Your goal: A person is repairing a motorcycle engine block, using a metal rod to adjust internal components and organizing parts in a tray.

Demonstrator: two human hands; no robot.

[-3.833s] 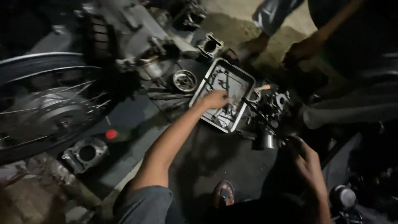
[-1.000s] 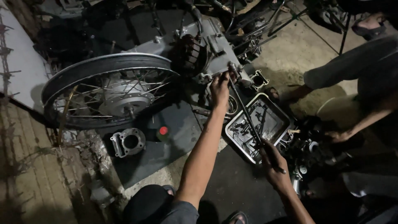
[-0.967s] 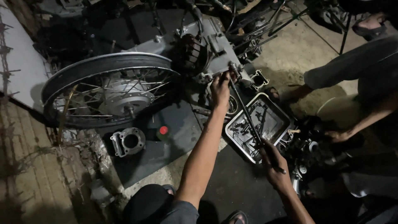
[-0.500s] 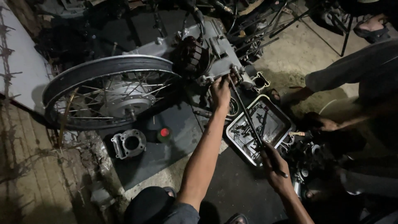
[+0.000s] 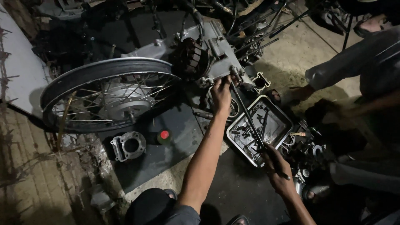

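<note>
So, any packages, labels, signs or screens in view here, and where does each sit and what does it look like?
No labels, signs or screens show.
Nearest to a package: a small dark container with a round red cap, on the dark mat beside the grey metal cylinder block, below the spoked wheel.

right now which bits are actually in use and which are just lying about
In use:
left hand on the engine case
right hand holding the long rod

Lying about:
wheel
cylinder
red-capped bottle
tray of parts
</note>
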